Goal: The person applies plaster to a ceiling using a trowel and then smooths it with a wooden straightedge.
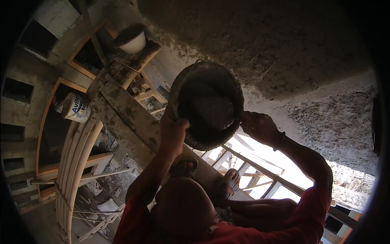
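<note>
Between my hands is a round, dark, mortar-crusted bucket point(178, 95), tilted so that its open mouth faces me. Inside lies a grey lump of what looks like wet mortar point(213, 110); deep shadow hides the rest of the inside. My left hand point(174, 132) is closed round the bucket's lower left rim, with the thumb over the edge. On the right side, my right hand point(260, 127) pinches the rim with bent fingers. A dark band circles my right wrist. Below the bucket, my sandalled feet rest on or beside a mortar-stained plank point(130, 128).
A partly plastered wall point(284, 53) rises close beyond the bucket. Left are bamboo poles point(77, 162), a white paint bucket point(77, 109), and another mortar-stained bucket point(132, 42) on the scaffold. Rubble point(95, 187) lies far below. A wooden rail point(260, 166) crosses the bright opening at right.
</note>
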### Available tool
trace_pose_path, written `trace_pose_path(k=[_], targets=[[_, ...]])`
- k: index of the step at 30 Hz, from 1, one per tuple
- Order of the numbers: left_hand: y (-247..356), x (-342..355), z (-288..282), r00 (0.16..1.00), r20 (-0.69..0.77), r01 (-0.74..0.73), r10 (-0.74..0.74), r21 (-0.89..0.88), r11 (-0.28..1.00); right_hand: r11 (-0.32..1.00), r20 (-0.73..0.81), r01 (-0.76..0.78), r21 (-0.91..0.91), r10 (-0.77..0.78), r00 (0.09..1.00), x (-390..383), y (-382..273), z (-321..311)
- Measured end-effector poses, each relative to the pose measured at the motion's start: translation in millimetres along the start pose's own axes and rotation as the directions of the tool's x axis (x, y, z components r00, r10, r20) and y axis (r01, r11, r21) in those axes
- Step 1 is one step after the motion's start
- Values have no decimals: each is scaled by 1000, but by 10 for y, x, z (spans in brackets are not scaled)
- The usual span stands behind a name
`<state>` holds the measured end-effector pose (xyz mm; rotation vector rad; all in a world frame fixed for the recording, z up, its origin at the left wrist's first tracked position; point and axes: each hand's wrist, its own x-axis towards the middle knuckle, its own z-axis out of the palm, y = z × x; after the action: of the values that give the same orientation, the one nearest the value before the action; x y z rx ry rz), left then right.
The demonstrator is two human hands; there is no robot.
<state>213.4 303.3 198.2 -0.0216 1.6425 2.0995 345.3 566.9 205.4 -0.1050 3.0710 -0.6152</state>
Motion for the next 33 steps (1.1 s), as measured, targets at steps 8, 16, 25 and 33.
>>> trace_pose_path(k=[8, 16, 25, 33], targets=[[-39, -62, -223, 991, -113, 74, -78, -43, 996, 996, 157, 15, 85, -28, 987, 111, -474, -825], [-20, -192, -366, 983, -173, 68, -64, 22, 997, 882, 316, -184, 433, 43, 948, 179, -373, -1224], [-155, -158, -487, 975, -180, 152, -134, 91, 984, 943, -319, -323, -77, 284, 904, -41, 96, -2081], [126, -50, 34, 995, 58, 75, -82, 120, 990, 823, 95, 30, -567, 29, 995, 81, -314, -736]])
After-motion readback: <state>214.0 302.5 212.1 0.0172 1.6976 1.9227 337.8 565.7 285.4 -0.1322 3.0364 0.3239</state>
